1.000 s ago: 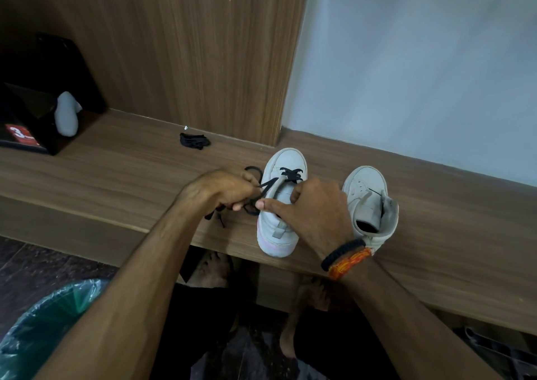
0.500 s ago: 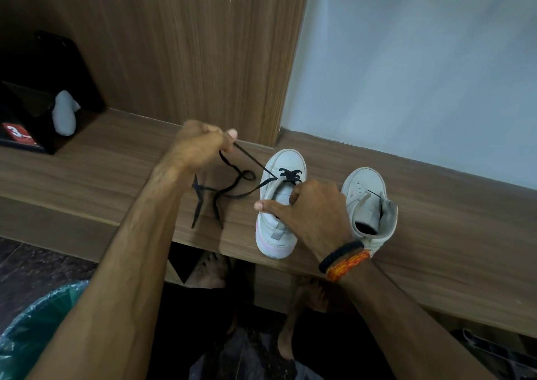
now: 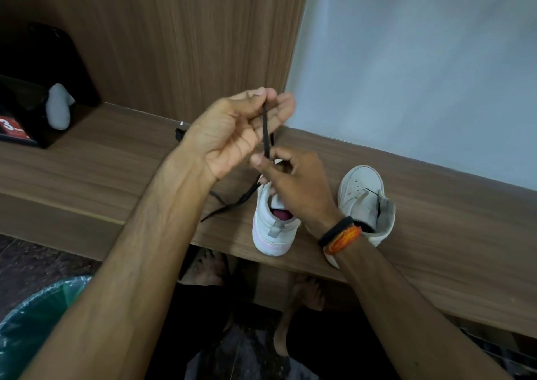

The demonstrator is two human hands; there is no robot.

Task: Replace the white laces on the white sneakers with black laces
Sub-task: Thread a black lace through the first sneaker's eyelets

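Note:
Two white sneakers stand on a wooden shelf [image 3: 116, 176], heels toward me. Over the left sneaker [image 3: 273, 225] my left hand [image 3: 232, 135] is raised and pinches a black lace [image 3: 265, 135] at its fingertips. The lace runs down to my right hand [image 3: 293, 185], which pinches it lower, just above the sneaker's front. That hand hides the eyelets. A loose end of the lace trails left across the shelf. The right sneaker [image 3: 363, 202] stands apart with its tongue up and no lace visible.
Another small black bundle [image 3: 179, 134] lies at the back by the wood panel, mostly behind my left hand. A black box [image 3: 26, 135] with a white object [image 3: 59, 106] sits at far left. A green-lined bin [image 3: 35, 315] and bare feet are below the shelf.
My left hand has lifted and moved right, drawing the lace upward. My right hand left the sneaker's side and now pinches the lace above the toe.

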